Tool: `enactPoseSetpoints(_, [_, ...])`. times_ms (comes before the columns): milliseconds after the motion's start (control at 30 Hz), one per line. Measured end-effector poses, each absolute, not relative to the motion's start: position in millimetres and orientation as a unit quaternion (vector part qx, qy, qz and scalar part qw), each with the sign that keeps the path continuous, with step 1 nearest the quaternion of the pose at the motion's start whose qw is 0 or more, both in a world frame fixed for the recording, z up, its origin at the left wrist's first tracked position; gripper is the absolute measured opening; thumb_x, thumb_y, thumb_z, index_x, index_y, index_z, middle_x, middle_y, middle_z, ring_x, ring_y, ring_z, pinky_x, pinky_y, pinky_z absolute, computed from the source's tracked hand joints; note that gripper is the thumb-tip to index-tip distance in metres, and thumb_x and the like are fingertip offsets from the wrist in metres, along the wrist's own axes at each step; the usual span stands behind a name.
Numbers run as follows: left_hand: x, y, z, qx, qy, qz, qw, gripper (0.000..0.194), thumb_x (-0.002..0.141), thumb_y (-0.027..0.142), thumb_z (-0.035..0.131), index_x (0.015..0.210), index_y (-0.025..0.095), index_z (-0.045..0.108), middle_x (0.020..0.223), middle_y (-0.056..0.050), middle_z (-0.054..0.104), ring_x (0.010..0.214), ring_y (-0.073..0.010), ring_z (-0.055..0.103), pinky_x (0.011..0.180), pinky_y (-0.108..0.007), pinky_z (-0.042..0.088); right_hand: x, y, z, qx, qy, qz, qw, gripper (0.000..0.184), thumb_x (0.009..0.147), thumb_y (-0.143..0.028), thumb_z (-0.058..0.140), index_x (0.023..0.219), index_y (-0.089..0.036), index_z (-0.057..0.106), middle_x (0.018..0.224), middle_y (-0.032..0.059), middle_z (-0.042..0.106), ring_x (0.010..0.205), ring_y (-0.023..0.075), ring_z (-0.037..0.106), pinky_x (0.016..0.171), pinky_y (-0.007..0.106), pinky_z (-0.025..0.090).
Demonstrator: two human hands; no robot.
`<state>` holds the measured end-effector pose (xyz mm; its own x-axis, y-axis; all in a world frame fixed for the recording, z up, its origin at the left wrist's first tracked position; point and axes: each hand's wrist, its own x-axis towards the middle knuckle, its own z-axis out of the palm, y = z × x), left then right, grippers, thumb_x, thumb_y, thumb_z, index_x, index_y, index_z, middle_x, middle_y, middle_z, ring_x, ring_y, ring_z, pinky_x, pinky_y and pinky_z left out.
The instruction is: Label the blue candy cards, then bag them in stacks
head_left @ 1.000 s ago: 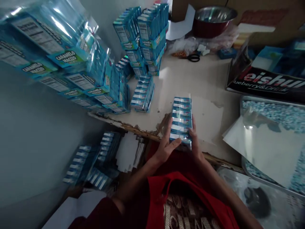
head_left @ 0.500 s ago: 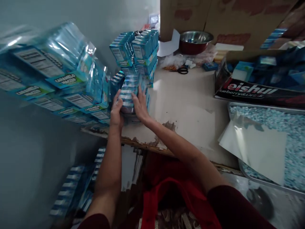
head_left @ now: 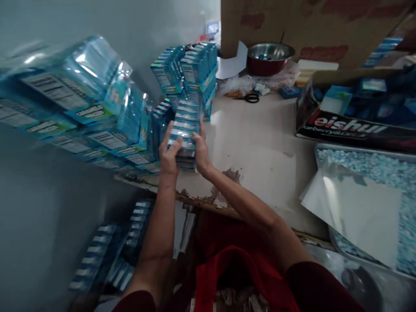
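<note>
A wrapped pack of small blue boxes [head_left: 184, 125] rests on top of another pack at the left part of the worn white table [head_left: 260, 151]. My left hand [head_left: 169, 154] grips its near left side with fingers curled over the top. My right hand [head_left: 200, 151] presses against its right side with the fingers wrapped round it. Stacks of blue boxes [head_left: 191, 73] stand just behind the pack.
Big wrapped bundles of blue boxes [head_left: 81, 112] lean at the left. More packs [head_left: 110, 251] lie below the table edge. A metal bowl [head_left: 269, 54], scissors [head_left: 250, 98], a black carton [head_left: 354, 125], a tray of blue pellets [head_left: 373, 169] and a clear sheet [head_left: 357, 208] occupy the back and right.
Both hands carried the pack from the table's near edge over to the left stack and set it on another pack. In the last half second they have barely shifted.
</note>
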<state>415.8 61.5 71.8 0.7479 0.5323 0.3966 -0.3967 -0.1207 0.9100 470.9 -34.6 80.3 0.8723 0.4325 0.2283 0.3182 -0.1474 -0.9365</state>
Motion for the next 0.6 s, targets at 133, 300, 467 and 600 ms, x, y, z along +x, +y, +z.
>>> enactPoseSetpoints(133, [406.0, -9.5, 73.0, 0.703, -0.007, 0.329, 0.631, 0.069, 0.099, 0.051, 0.074, 0.163, 0.03, 0.057, 0.167, -0.005, 0.058, 0.16, -0.0323, 0.05, 0.134, -0.048, 0.042, 460.9, -108.1, 64.5, -0.635, -0.199, 0.004, 0.746, 0.075, 0.11, -0.034, 0.026, 0.179, -0.034, -0.003, 0.174, -0.0019, 0.048, 0.158, 0.0187, 0.051, 0.129, 0.045, 0.047])
enactPoseSetpoints(300, [420.7, -76.6, 28.5, 0.621, 0.005, 0.21, 0.755, 0.071, 0.098, 0.046, 0.074, 0.164, 0.025, 0.056, 0.169, -0.008, 0.056, 0.156, -0.0341, 0.054, 0.132, -0.05, 0.043, 472.3, -183.6, 7.2, -0.659, -0.135, -0.033, 0.74, 0.078, 0.103, -0.052, 0.041, 0.177, -0.042, 0.019, 0.176, -0.0011, 0.045, 0.156, 0.0274, 0.053, 0.126, 0.055, 0.048])
enactPoseSetpoints(467, [429.7, -77.3, -0.8, 0.607, 0.042, 0.143, 0.781, 0.077, 0.097, 0.049, 0.071, 0.166, 0.02, 0.052, 0.168, -0.012, 0.057, 0.154, -0.0344, 0.055, 0.132, -0.051, 0.042, 490.9, -197.7, -33.1, -0.685, -0.109, -0.005, 0.721, 0.077, 0.101, -0.051, 0.049, 0.174, -0.036, 0.031, 0.173, 0.0044, 0.048, 0.155, 0.03, 0.053, 0.129, 0.059, 0.043])
enactPoseSetpoints(600, [413.2, -60.6, 8.2, 0.747, 0.006, 0.167, 0.643, 0.083, 0.092, 0.062, 0.078, 0.163, 0.025, 0.056, 0.17, -0.014, 0.054, 0.156, -0.0373, 0.054, 0.131, -0.054, 0.044, 499.0, -214.5, -26.4, -0.717, -0.123, 0.035, 0.686, 0.075, 0.099, -0.053, 0.061, 0.169, -0.037, 0.038, 0.171, 0.0071, 0.052, 0.152, 0.033, 0.057, 0.128, 0.06, 0.045])
